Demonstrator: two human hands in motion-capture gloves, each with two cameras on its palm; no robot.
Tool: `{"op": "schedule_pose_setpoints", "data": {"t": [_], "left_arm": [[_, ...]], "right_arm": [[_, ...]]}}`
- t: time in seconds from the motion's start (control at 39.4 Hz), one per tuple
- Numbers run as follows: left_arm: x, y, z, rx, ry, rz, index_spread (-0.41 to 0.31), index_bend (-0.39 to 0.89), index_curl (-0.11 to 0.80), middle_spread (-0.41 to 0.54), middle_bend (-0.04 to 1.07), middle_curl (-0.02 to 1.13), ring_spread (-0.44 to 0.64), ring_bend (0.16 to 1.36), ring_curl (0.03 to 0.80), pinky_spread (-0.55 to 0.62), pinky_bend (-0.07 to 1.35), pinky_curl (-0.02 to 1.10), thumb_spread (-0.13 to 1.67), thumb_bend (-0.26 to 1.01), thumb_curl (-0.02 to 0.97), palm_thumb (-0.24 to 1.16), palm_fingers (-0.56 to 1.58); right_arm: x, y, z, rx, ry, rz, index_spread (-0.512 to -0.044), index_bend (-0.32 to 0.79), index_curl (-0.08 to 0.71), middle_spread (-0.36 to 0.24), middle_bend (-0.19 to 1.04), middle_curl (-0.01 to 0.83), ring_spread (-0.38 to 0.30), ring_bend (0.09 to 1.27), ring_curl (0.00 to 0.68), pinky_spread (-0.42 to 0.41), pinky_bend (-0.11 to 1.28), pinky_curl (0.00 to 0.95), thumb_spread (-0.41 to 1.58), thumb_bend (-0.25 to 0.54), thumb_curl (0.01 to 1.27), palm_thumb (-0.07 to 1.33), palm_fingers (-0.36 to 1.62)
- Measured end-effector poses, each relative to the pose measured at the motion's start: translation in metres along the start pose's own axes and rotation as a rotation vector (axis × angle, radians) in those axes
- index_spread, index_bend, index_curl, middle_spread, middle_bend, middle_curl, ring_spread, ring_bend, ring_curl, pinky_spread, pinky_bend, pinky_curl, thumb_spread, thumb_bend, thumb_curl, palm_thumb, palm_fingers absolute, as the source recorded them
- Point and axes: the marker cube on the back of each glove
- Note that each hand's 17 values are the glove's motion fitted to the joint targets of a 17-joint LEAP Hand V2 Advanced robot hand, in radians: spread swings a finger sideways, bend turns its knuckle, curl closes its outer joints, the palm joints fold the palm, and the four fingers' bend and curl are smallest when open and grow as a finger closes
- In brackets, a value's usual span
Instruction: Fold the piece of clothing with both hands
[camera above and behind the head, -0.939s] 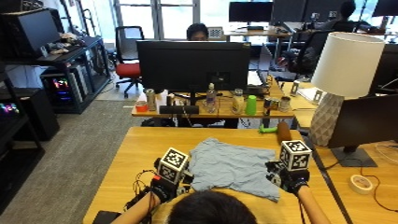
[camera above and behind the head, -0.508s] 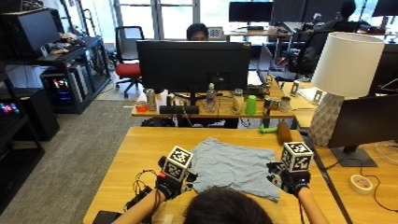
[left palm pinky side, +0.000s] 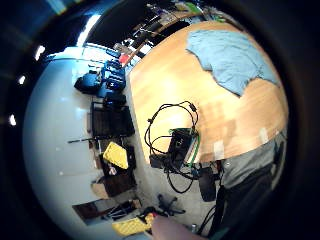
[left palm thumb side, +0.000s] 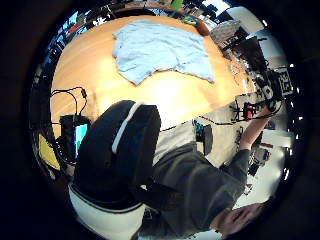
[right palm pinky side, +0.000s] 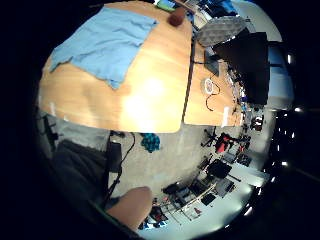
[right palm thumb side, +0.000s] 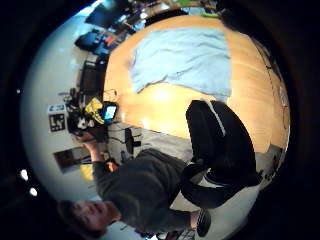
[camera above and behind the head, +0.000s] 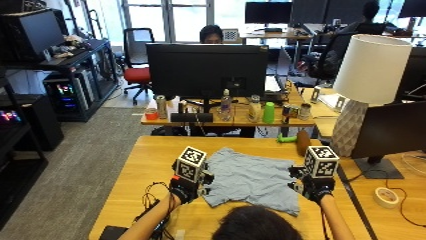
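Note:
A light blue garment (camera above and behind the head: 249, 177) lies spread and a little rumpled on the wooden table (camera above and behind the head: 153, 155). My left hand (camera above and behind the head: 183, 189) hovers above the table at the garment's left edge. My right hand (camera above and behind the head: 314, 187) hovers at its right edge. Neither hand holds anything, and no curled fingers show in the palm views. From up high, the palm views show the whole garment (left palm pinky side: 232, 57) (left palm thumb side: 160, 50) (right palm pinky side: 105, 45) (right palm thumb side: 182, 60) lying flat. The person's head (camera above and behind the head: 256, 225) hides the garment's near hem.
A black device with looped cables (camera above and behind the head: 150, 197) lies at the table's front left. A brown object (camera above and behind the head: 303, 142) and a green one (camera above and behind the head: 286, 140) sit at the far edge. On the adjoining right desk are a white lamp (camera above and behind the head: 366, 85), a dark monitor (camera above and behind the head: 393, 135) and a tape roll (camera above and behind the head: 385, 197).
My left hand has risen and moved slightly forward beside the garment. The right hand has barely shifted. The garment lies as before.

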Motion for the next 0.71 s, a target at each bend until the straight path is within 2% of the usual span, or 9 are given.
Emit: {"op": "schedule_pose_setpoints", "data": {"t": [0.18,0.41,0.58,0.71], "left_arm": [[0.002,0.0,-0.009,-0.024,0.034,0.006,-0.037,0.13,0.191,0.322,0.14,0.12,0.55,0.51,0.175,0.53,0.36,0.25,1.12,-0.02,0.195,0.13,-0.13],[0.011,-0.009,-0.001,-0.056,0.065,0.021,-0.033,0.11,0.19,0.332,0.14,0.12,0.54,0.53,0.189,0.52,0.39,0.27,1.12,-0.02,0.211,0.14,-0.14],[0.025,-0.037,0.012,-0.117,0.053,0.043,-0.033,0.11,0.183,0.343,0.13,0.12,0.54,0.54,0.198,0.5,0.44,0.3,1.11,-0.01,0.224,0.15,-0.14],[0.038,-0.066,0.026,-0.175,0.067,0.07,-0.037,0.13,0.189,0.308,0.16,0.14,0.51,0.55,0.206,0.45,0.48,0.32,1.1,-0.01,0.234,0.18,-0.05]], "right_arm": [[0.001,-0.004,0.0,0.015,-0.01,0.003,-0.334,0.14,0.295,-0.02,0.18,0.3,0.071,0.26,0.246,0.225,0.27,0.296,1.31,0.237,0.21,0.57,0.41],[0.004,-0.014,0.016,0.001,-0.053,0.006,-0.317,0.16,0.299,-0.015,0.17,0.305,0.053,0.31,0.276,0.21,0.3,0.32,1.28,0.196,0.23,0.6,0.44],[0.009,-0.029,0.033,-0.066,-0.055,0.004,-0.304,0.13,0.293,-0.019,0.19,0.322,0.032,0.35,0.302,0.188,0.31,0.331,1.26,0.164,0.24,0.63,0.48],[0.009,-0.042,0.045,-0.105,-0.034,0.016,-0.293,0.09,0.273,-0.025,0.21,0.343,-0.002,0.4,0.327,0.158,0.32,0.34,1.23,0.145,0.26,0.66,0.53]]}}
